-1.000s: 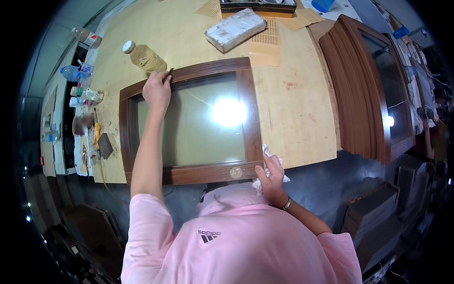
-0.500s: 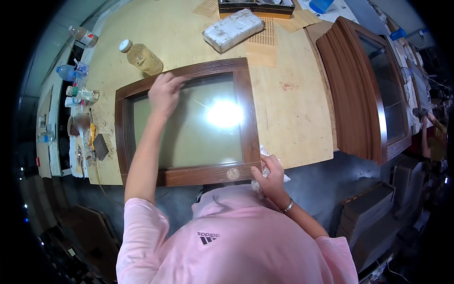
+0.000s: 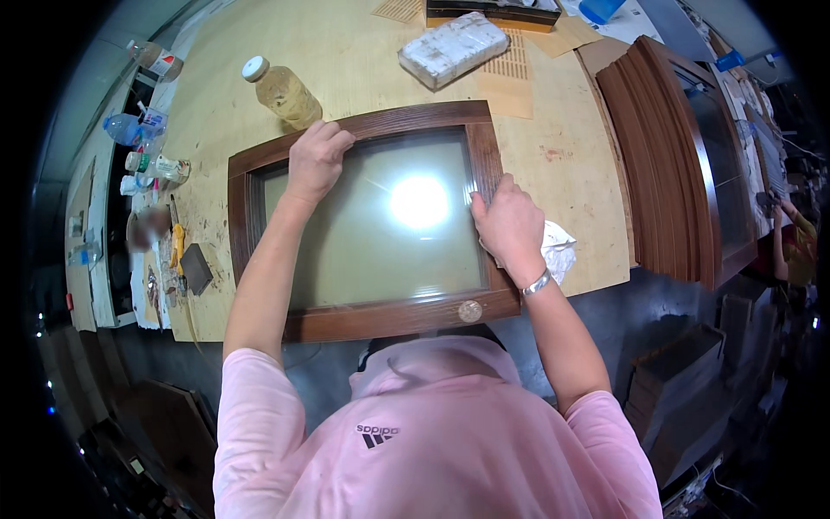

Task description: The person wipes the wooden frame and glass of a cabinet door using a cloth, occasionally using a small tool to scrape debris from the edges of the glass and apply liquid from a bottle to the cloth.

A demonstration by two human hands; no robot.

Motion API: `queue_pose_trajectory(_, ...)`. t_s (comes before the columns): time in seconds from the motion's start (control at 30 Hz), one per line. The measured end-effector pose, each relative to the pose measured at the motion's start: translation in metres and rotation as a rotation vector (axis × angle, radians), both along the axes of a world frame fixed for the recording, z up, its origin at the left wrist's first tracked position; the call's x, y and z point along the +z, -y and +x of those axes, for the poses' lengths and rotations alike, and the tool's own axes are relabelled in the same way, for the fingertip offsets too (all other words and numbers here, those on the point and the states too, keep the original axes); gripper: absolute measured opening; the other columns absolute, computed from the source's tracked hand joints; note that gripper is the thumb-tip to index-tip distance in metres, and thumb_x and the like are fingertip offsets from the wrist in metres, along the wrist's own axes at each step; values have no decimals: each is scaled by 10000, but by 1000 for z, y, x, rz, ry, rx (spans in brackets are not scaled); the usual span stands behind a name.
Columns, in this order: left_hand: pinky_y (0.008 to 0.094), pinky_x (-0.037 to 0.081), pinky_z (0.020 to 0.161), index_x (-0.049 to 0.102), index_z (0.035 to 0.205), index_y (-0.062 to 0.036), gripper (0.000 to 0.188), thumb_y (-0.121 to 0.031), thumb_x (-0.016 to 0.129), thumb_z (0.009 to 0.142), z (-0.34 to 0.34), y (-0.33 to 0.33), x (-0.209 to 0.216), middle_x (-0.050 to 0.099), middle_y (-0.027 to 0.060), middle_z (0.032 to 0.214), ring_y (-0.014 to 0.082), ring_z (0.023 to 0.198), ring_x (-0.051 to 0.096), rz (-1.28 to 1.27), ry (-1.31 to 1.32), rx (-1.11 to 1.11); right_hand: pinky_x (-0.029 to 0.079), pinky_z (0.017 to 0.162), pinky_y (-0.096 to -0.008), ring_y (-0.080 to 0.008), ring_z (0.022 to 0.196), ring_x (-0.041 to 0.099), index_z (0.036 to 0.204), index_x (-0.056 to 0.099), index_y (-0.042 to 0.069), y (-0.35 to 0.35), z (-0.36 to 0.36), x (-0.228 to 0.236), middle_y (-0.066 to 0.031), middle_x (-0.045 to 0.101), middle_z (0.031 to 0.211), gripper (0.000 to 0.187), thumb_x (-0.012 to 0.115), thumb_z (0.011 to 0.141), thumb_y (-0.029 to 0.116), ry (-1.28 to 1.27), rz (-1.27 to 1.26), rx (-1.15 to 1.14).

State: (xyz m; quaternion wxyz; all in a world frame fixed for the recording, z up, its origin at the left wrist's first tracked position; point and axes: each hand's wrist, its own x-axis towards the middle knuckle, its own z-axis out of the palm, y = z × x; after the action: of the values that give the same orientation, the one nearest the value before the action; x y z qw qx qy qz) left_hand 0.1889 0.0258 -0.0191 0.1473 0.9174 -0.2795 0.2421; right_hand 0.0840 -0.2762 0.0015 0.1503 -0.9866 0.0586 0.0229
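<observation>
A brown wooden cabinet door (image 3: 401,323) with a glass pane lies flat on the worktable in front of me, a bright reflection on its glass. My left hand (image 3: 318,157) is at the inner edge of the far rail, fingers bent and pressed together; whatever they hold, if anything, is hidden. My right hand (image 3: 512,223) grips the right stile, thumb at the glass side and fingers over the wood. Beside its wrist lies a crumpled white cloth or paper (image 3: 558,251). A small round disc (image 3: 469,311) sits on the near rail's right end.
Just beyond the door stands a bottle of yellowish liquid (image 3: 285,93). A white wrapped block (image 3: 453,50) lies farther back. Stacked brown doors (image 3: 661,164) fill the right side. Several bottles (image 3: 157,166) and a dark sanding block (image 3: 196,269) are at left. Another person's arm (image 3: 780,242) shows far right.
My right hand has left the white cloth or paper at the near right corner and moved up onto the right stile. My left hand stays by the far rail. The view has shifted slightly.
</observation>
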Motion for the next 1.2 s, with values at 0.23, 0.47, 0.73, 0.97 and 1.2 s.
queue_pose_trajectory(0.23,389,489,644,628,829,-81,140,2,696,738,4,-1,-6,535,58,768,262,766,562,-42,-22,-62,562,630,-466,-375,694,679,878,604,-28,-3,-4,-10,-232,664,725,445,637,863,416,101,-127,-16)
queue_pose_trajectory(0.47,399,498,633,564,766,-84,130,22,605,703,6,-1,-13,501,72,766,263,781,561,-131,-17,-65,555,613,-468,-380,676,672,835,603,-20,-6,-4,-11,-233,658,710,422,674,838,396,140,-154,-26)
queue_pose_trajectory(0.73,400,488,652,606,797,-77,118,7,650,727,8,-4,-10,524,69,763,273,779,570,-164,-63,-85,556,627,-471,-386,676,668,825,603,-15,-8,-4,-10,-229,657,706,408,672,833,387,140,-150,-55)
queue_pose_trajectory(0.97,398,491,667,645,822,-84,103,-31,691,747,15,61,-7,547,66,771,273,784,582,-268,-94,-164,562,642,-470,-385,682,672,817,624,-12,-8,-4,-13,-231,661,709,405,659,828,391,148,-129,-82)
queue_pose_trajectory(1.2,387,514,643,669,801,-98,77,-65,715,749,29,104,-18,583,43,784,245,790,598,-254,-127,-240,558,641,-472,-379,679,671,814,631,-3,-7,-6,-10,-211,661,702,410,667,825,405,163,-94,-103)
